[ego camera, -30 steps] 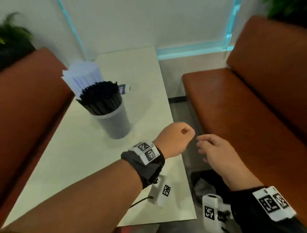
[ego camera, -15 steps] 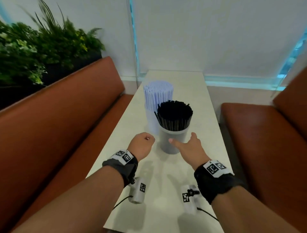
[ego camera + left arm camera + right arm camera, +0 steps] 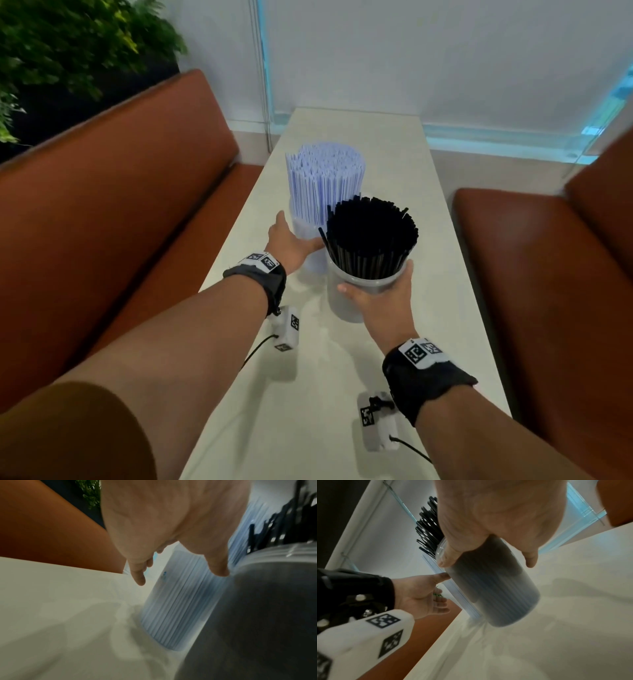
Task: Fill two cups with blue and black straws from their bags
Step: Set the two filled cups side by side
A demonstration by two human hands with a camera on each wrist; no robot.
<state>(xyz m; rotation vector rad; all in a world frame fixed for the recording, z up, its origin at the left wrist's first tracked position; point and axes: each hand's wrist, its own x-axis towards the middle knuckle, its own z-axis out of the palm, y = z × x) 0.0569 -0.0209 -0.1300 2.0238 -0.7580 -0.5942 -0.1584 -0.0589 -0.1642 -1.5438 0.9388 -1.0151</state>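
Two translucent cups stand close together on the white table (image 3: 342, 394). The far one (image 3: 305, 236) is packed with blue straws (image 3: 325, 178). The near one (image 3: 346, 305) holds black straws (image 3: 370, 233). My left hand (image 3: 296, 234) is spread around the blue-straw cup (image 3: 176, 608), with straight fingers (image 3: 139, 580) on its left and the thumb on its right. My right hand (image 3: 375, 279) grips the black-straw cup (image 3: 496, 595) just under the rim, thumb on the left side and fingers on the right. No straw bags are in view.
Brown padded benches run along the table's left (image 3: 120, 205) and right (image 3: 548, 274) sides. A green plant (image 3: 68, 51) stands behind the left bench. A pale wall with a glass strip (image 3: 496, 144) closes the far end. Bare tabletop lies in front of the cups.
My view swung from the right bench back to the table. The left hand went from a fist to spread around the blue-straw cup. The right hand reached in and took hold of the black-straw cup.
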